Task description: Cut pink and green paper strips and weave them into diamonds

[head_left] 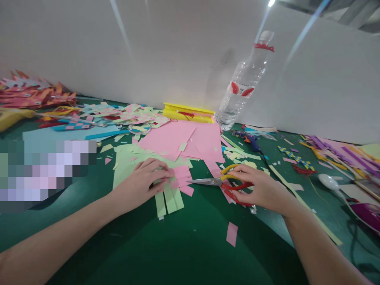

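My left hand (142, 178) lies on a small woven piece of pink and light-green paper strips (173, 190) on the green table mat (190, 245), fingers pressed down on it. My right hand (258, 186) rests on a pair of scissors (219, 183) with red and yellow handles, fingers curled around the handles. The blades point left toward the woven strips and lie flat on the mat.
Pink paper sheets (184, 138) and green scraps lie behind the hands. A yellow box (188, 113) and a clear plastic bottle (245, 87) stand by the white wall. A glue gun (252, 142), a white spoon (328, 181) and woven strips lie right; coloured paper piles (35, 95) lie left.
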Action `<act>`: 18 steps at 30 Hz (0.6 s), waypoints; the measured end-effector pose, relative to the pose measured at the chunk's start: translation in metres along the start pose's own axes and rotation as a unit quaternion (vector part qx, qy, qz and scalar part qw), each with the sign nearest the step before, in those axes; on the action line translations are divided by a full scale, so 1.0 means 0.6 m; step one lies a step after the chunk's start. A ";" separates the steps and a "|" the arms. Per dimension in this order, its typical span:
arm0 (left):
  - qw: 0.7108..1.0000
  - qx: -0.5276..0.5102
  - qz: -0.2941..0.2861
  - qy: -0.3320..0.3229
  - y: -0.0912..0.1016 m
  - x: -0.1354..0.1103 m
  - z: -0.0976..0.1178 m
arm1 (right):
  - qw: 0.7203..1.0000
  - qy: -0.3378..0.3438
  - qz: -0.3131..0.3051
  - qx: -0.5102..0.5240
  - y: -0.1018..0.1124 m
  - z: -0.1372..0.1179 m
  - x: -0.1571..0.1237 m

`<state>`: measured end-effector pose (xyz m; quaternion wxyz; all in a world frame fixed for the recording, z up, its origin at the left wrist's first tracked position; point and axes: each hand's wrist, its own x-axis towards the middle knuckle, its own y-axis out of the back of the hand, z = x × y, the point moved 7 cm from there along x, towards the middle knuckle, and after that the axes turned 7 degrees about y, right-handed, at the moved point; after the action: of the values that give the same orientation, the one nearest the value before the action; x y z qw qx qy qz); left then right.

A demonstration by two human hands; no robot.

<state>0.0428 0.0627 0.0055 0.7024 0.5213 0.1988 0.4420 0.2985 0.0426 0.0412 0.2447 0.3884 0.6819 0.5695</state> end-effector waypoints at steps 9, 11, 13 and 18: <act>1.000 -0.007 -0.003 0.011 0.002 -0.001 0.001 | 0.978 -0.085 0.170 -0.082 0.021 0.032 -0.004; 1.000 -0.009 0.000 0.023 0.005 -0.001 0.000 | 0.978 -0.090 0.164 -0.095 0.014 0.034 -0.001; 0.999 -0.009 0.005 0.042 0.007 0.000 -0.003 | 0.979 -0.095 0.149 -0.102 0.006 0.036 0.000; 0.997 0.002 0.017 0.069 0.009 0.001 -0.012 | 0.978 -0.119 0.128 -0.115 -0.004 0.034 0.001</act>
<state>0.0355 0.0675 0.0078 0.6780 0.4942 0.2391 0.4887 0.3137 0.0547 0.0344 0.2921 0.5066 0.5222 0.6207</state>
